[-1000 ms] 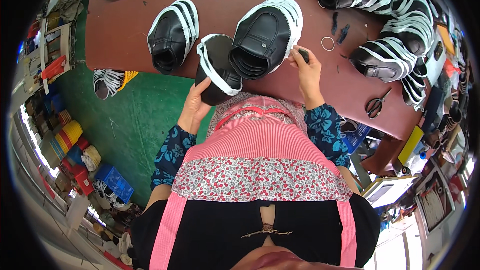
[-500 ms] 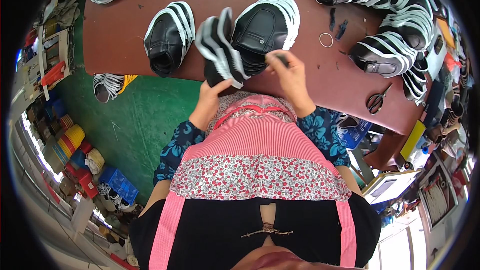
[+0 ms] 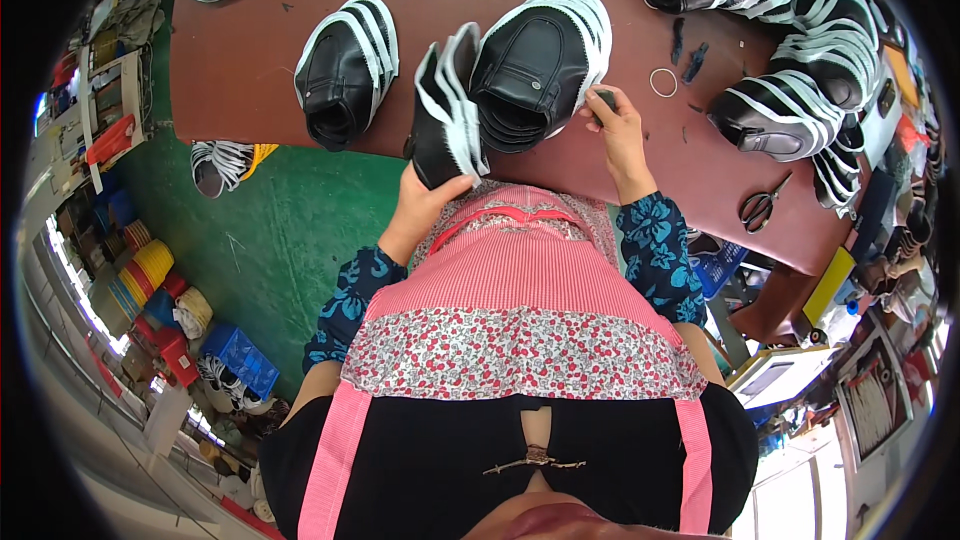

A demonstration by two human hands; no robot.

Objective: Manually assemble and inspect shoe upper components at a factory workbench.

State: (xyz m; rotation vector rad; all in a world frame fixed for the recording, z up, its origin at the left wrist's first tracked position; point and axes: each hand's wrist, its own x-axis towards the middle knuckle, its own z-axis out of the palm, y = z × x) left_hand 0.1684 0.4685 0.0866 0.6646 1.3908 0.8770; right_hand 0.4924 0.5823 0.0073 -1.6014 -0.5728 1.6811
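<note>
My left hand grips a few black shoe uppers with white edging, held on edge at the table's front. Just right of them, a stack of nested black shoe uppers rests on the table, white borders fanned toward the far right. Beside that stack's right edge, my right hand is closed, pinching a small dark piece whose kind I cannot make out. To the left lies a smaller stack of black uppers.
The reddish-brown table carries more stacked uppers on the right. Black-handled scissors lie near the right front edge. A pale rubber band and dark scraps sit between. A blue crate stands on the green floor, left.
My right hand has moved right, from the front of the middle stack to its right side. The uppers in my left hand have swung slightly right and stand more upright.
</note>
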